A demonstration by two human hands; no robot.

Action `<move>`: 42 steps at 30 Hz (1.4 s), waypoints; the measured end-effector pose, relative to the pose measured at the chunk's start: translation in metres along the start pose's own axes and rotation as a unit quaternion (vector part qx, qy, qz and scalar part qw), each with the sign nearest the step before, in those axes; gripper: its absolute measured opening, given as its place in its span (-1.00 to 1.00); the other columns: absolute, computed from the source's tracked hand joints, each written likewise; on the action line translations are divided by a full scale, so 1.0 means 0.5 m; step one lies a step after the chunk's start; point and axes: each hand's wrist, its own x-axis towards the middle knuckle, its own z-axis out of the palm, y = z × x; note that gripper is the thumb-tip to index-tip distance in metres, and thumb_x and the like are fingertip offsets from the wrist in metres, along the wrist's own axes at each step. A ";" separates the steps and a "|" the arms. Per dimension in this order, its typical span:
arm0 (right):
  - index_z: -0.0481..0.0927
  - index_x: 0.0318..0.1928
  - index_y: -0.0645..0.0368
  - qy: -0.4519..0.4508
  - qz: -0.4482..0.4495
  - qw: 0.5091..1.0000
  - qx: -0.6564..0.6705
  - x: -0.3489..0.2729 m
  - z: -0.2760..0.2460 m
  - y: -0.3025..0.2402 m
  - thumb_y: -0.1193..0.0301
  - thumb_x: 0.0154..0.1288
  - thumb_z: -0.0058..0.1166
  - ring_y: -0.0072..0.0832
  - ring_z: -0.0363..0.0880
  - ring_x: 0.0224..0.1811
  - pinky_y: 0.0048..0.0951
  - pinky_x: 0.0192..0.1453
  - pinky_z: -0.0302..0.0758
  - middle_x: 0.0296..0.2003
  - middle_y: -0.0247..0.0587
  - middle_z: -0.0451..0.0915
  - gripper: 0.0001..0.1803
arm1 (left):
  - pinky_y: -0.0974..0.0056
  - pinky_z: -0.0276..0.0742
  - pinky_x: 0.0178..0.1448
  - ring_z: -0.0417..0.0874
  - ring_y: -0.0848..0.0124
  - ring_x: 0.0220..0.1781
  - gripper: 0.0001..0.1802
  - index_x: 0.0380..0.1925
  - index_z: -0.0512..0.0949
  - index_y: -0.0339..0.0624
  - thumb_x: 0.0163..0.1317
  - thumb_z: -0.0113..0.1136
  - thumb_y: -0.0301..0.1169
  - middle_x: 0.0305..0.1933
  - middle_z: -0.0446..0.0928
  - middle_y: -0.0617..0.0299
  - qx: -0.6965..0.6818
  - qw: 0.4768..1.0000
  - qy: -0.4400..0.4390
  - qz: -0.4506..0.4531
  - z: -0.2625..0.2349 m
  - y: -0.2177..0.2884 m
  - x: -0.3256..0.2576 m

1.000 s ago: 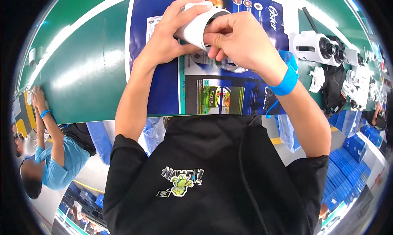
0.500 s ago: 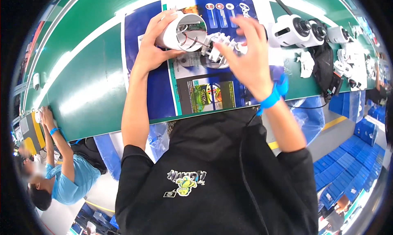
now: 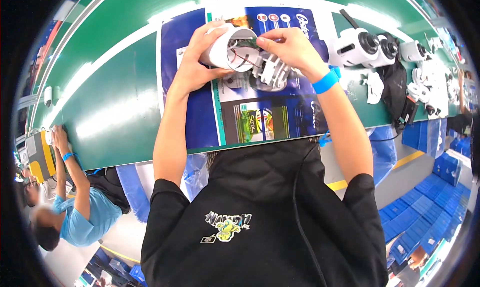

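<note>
My left hand [image 3: 192, 67] is wrapped round a white cylindrical housing [image 3: 217, 48], lying on its side with its open end turned right. Inside it show a strip of green circuit board and thin wires, some of them dark red. At the upper right of that opening, the thumb and forefinger of my right hand [image 3: 286, 48] are pinched together; what they hold, if anything, is too small to make out. Just below them a white ribbed plastic part [image 3: 271, 72] rests beside the opening, with a thin wire running from it into the housing.
Under the work lies a printed blue mat [image 3: 197, 122] on a green table [image 3: 115, 107]. To the right stand several white housings with black round fronts [image 3: 350, 47], a black bag [image 3: 395, 82] and small white parts [image 3: 419, 84]. A co-worker in light blue [image 3: 92, 214] sits at the left.
My right hand has come left from above the ribbed part to the housing's rim, its spread fingers now pinched. My left hand and the housing have shifted slightly right and down.
</note>
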 end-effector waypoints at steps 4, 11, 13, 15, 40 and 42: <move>0.70 -0.32 0.17 0.068 -0.078 0.986 -0.130 0.013 0.015 -0.008 0.29 0.09 0.27 -0.16 0.67 -0.36 -0.24 -0.21 0.58 -0.46 -0.02 0.65 -0.78 | 0.09 0.28 0.37 0.33 0.11 0.33 -0.15 0.13 0.51 0.05 -0.35 0.55 -0.46 0.28 0.34 0.12 0.030 0.999 -0.012 0.015 0.008 0.019 0.012; 0.67 -0.36 0.14 0.123 -0.115 0.966 -0.196 0.011 0.028 0.005 0.44 -0.02 0.26 -0.03 0.58 -0.03 -0.18 0.02 0.54 0.18 -0.08 0.41 -0.85 | 0.04 0.24 0.35 0.34 0.05 0.29 -0.16 0.08 0.55 0.17 -0.42 0.53 -0.44 0.21 0.40 0.11 0.174 0.984 -0.018 0.042 0.022 0.032 0.014; 0.64 -0.13 0.08 0.087 -0.117 0.960 -0.238 0.014 0.034 0.016 0.50 -0.07 0.26 -0.01 0.53 0.06 -0.18 0.10 0.51 0.21 -0.01 0.37 -0.63 | 0.03 0.24 0.34 0.33 0.06 0.29 -0.17 0.06 0.55 0.17 -0.42 0.53 -0.45 0.22 0.38 0.12 0.114 0.993 -0.027 0.031 0.031 0.030 0.014; 0.60 -0.02 0.09 0.102 -0.157 0.972 -0.144 0.016 0.033 0.025 0.42 -0.02 0.33 -0.14 0.57 0.02 -0.27 0.07 0.53 0.16 0.02 0.40 -0.54 | 0.04 0.23 0.38 0.32 0.07 0.29 -0.13 0.11 0.50 0.13 -0.39 0.55 -0.45 0.26 0.33 0.12 0.071 0.997 -0.025 0.015 0.033 0.024 0.012; 0.38 0.22 -0.05 0.124 -0.329 0.934 -0.063 -0.136 0.030 -0.016 0.74 -0.26 0.21 -0.02 0.37 0.17 -0.21 0.12 0.54 0.30 0.01 0.06 -0.11 | 0.04 0.38 0.27 0.38 0.02 0.26 -0.04 0.12 0.47 0.04 -0.50 0.62 -0.46 0.26 0.35 0.02 0.072 0.991 0.026 0.106 0.039 0.021 -0.004; 0.31 0.29 -0.06 0.064 -0.315 0.946 -0.035 -0.132 0.019 -0.017 0.71 -0.25 0.22 0.04 0.24 0.29 -0.16 0.25 0.43 0.36 0.05 -0.03 -0.06 | 0.05 0.39 0.27 0.40 0.03 0.25 -0.04 0.13 0.45 0.00 -0.48 0.62 -0.45 0.24 0.38 0.00 0.086 0.989 0.021 0.119 0.040 0.023 -0.003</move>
